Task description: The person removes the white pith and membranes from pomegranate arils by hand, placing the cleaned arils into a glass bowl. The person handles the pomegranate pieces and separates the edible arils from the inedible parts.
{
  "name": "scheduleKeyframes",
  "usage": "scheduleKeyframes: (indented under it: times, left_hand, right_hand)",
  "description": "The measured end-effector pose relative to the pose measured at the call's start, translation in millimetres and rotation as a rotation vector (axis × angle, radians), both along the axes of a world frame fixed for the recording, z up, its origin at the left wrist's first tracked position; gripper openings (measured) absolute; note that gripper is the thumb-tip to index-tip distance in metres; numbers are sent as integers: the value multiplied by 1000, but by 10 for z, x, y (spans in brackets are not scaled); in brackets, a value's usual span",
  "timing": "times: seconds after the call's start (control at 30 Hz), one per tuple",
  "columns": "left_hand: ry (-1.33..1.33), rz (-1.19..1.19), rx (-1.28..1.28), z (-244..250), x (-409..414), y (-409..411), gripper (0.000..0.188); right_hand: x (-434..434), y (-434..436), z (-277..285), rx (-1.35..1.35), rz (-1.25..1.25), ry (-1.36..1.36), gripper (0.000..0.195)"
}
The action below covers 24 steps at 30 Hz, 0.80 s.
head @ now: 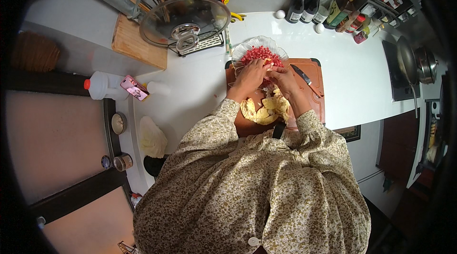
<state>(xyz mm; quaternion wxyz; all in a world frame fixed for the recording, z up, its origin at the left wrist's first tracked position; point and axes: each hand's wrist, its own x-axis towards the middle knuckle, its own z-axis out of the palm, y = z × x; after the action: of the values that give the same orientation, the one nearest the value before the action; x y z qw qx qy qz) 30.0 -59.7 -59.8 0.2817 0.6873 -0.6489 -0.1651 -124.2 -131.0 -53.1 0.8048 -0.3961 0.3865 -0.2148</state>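
Note:
My left hand and my right hand meet over the near edge of a clear fluted glass bowl. Between their fingers is a piece of pomegranate with pale membrane, partly hidden by the fingers. Red pomegranate seeds are heaped in the bowl. The bowl overlaps the far left part of a brown cutting board. Yellowish pomegranate peels lie on the board below my wrists. To the right of my right hand rests a knife with a dark blade and an orange-brown handle.
A glass lid stands on a rack at the back left, beside a wooden board. Bottles and two eggs stand along the wall. A phone leans by a plastic jug at left. Pans sit far right.

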Motion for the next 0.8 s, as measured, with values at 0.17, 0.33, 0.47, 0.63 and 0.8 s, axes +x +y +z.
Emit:
scheduleKeyframes:
  times: [0.17,0.33,0.47,0.63,0.8]
  left_hand:
    - [90,50,-72,-103,-7,-30,29]
    - [319,270,-111,-109,-24,-52,32]
    - [534,250,-129,-43,-1,-58,29]
    - [509,207,-131,82,10,-70,27]
    - [540,246,-109,244,-21,-65,26]
  right_hand:
    - [32,-4,-22,47,-41,25,12]
    - [40,-15,8,105,-90,-44,10]
    - [5,-84,-134,85,-125,-40,10]
    - [34,-69,-73,-11,-109,23,14]
    - [28,-76,-16,-161,11,-3,20]
